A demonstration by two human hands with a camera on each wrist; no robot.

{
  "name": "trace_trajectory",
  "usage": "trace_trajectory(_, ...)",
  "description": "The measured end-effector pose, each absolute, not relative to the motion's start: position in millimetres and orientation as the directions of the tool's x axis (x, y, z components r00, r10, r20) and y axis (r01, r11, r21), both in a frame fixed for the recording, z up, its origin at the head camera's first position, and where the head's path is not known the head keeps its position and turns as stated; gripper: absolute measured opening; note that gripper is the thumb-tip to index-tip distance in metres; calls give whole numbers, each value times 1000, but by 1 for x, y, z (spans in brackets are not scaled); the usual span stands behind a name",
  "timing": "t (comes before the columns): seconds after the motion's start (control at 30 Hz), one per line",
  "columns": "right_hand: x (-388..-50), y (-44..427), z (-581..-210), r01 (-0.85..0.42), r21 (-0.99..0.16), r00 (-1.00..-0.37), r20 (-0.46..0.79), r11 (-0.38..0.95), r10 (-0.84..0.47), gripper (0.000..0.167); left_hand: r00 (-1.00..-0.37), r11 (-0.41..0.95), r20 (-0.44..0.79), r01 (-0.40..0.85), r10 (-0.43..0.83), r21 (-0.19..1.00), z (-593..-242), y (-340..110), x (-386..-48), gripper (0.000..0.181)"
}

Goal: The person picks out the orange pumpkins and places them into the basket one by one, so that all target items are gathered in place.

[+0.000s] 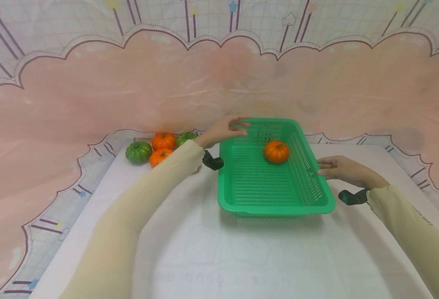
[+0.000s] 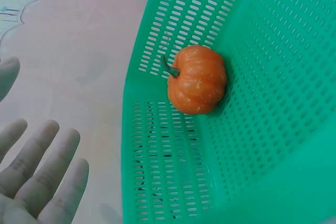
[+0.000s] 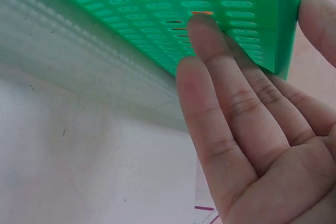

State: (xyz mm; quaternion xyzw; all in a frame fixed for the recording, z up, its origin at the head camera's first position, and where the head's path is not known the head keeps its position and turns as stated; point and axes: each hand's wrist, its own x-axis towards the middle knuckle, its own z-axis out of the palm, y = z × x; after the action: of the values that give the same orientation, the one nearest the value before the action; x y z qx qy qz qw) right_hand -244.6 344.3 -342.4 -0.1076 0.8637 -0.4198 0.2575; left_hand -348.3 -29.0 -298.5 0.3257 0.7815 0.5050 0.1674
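Observation:
A green plastic basket [image 1: 264, 209] stands on the white table. Inside it, toward the back right, lies an orange pumpkin [image 1: 276, 152] with a green stem. My left hand [image 1: 224, 129] is over the basket's far left corner, fingers spread and nothing in them; the left wrist view shows the palm and fingers [image 2: 44, 174] beside the rim. At the basket's right side, my right hand [image 1: 340, 169] holds the rim: the fingers [image 3: 236, 98] lie against the slotted outer wall, and the thumb is at the rim's edge.
Left of the basket sit several small pumpkins, among them a green one [image 1: 138, 152], an orange one [image 1: 163, 141] and another green one [image 1: 185, 138]. My left forearm partly covers this group. A patterned pink cloth [image 1: 167, 83] hangs behind the table.

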Motion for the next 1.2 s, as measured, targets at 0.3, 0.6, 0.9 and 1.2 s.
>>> trace_trajectory(0.3, -245, 343, -341, 31, -780, -848, -351, 624, -397, 68, -743, 275, 66, 326, 666, 905, -291, -59, -337, 59)
trace_trajectory(0.6, -246, 340, -341, 38, -769, -854, -357, 638, -379, 68, -763, 231, 100, 314, 638, 921, -296, -92, -336, 59)
trace_trajectory(0.9, -247, 340, -342, 46, -786, -848, -356, 616, -392, 69, -801, 236, 128, 319, 584, 918, -303, -119, -333, 60)
trace_trajectory(1.2, -247, 342, -341, 41, -794, -848, -348, 607, -399, 68, -838, 255, 116, 290, 534, 922, -317, -143, -331, 62)
